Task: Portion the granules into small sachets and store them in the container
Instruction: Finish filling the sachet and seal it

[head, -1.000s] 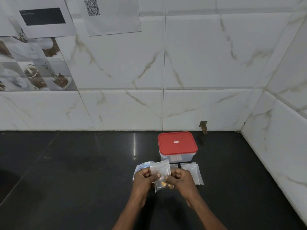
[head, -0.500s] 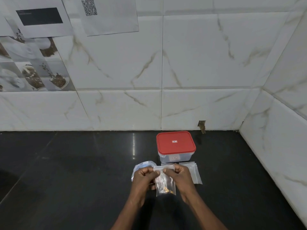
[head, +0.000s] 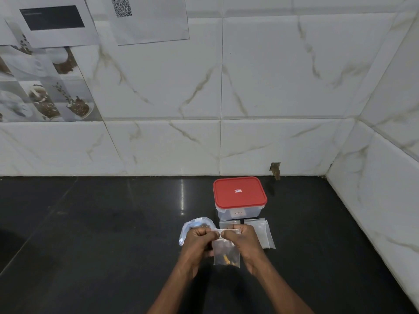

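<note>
Left hand, right hand drawn together along sachet top.

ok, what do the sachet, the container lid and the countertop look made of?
Sachet: thin clear plastic film, glossy; the granules show through and it creases.
Lid: red moulded plastic, smooth satin look, rounded corners.
Countertop: dark polished stone, possibly granite; it mirrors a streak of light.

One red-lidded container; one granule-holding sachet; one clear bulk bag; at least two empty sachets; two printed wall sheets.
</note>
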The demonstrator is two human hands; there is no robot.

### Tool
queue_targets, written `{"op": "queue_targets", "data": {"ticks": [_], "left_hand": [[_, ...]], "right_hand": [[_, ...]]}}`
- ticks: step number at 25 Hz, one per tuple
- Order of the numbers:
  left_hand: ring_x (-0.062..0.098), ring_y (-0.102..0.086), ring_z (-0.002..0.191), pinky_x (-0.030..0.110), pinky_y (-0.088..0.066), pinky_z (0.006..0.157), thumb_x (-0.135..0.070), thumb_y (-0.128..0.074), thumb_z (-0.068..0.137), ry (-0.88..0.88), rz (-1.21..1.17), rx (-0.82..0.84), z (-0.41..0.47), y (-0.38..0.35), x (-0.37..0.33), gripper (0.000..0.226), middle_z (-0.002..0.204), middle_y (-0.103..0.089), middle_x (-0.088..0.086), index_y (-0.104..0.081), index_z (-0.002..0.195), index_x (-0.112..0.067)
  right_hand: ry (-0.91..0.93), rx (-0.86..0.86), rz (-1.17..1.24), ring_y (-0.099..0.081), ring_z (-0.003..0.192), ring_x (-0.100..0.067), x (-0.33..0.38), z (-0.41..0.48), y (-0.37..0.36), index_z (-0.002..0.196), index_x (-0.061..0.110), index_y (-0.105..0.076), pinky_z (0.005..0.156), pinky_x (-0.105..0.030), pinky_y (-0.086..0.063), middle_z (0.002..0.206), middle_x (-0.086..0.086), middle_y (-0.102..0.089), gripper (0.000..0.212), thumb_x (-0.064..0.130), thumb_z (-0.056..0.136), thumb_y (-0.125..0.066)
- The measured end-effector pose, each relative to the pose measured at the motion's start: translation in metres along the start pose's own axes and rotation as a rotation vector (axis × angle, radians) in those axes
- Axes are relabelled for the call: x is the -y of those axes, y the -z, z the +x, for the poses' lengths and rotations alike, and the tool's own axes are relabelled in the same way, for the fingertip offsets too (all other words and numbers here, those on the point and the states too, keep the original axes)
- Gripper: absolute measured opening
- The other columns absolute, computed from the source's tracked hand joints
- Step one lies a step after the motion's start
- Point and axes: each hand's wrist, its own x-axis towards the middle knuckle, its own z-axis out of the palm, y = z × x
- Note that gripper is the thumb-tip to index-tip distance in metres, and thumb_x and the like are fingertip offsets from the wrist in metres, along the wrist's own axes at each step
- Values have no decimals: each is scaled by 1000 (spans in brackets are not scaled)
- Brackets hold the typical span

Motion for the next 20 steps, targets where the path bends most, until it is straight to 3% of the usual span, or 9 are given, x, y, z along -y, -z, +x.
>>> {"op": "queue_targets", "data": {"ticks": [4,7,10,14,17,20], "left_hand": [[32,-72,84,42,-61,74,-7,-69,91,-35,26,12,6,5,2,21,90,-73,21,-66,94,13],[29,-68,81,35,-58,65,-10,-73,89,-91,14,-12,7,8,5,20,83,-70,20,-70,91,11],[31,-71,78,37,-61,64,-5,-72,88,-106,-52,6,6,10,5,17,90,-73,31,-73,93,12],[30,-69,75,38,-58,65,-6,-73,88,-137,-17,-33,11,8,7,18,83,-70,32,-70,84,12],[27,-63,70,37,-54,63,-5,-69,91,-164,8,-83,16,5,12,23,73,-66,19,-65,74,10],[28,-52,67,39,-48,63,-3,-68,91,-184,50,-109,22,3,17,29,66,-58,17,-59,64,5]], "right_hand": [[92,-28,-105,-70,77,-32,0,3,-1,82,-1,-70,74,-47,-58,80,-23,-70,19,19,80,-71],[161,-24,-94,-63,68,-28,1,3,1,79,-5,-68,64,-40,-52,78,-29,-66,31,25,78,-73],[166,10,-29,-62,68,-27,1,2,5,78,-8,-66,65,-38,-50,79,-35,-63,38,29,74,-74],[191,-7,-54,-60,65,-29,1,2,3,75,-6,-66,63,-38,-50,71,-29,-63,31,24,78,-73],[183,-39,-124,-68,76,-36,3,4,-1,80,1,-72,71,-44,-57,75,-20,-70,15,15,85,-72],[157,-55,-175,-70,78,-31,5,4,-2,83,3,-73,74,-43,-58,78,-16,-72,13,16,86,-71]]}}
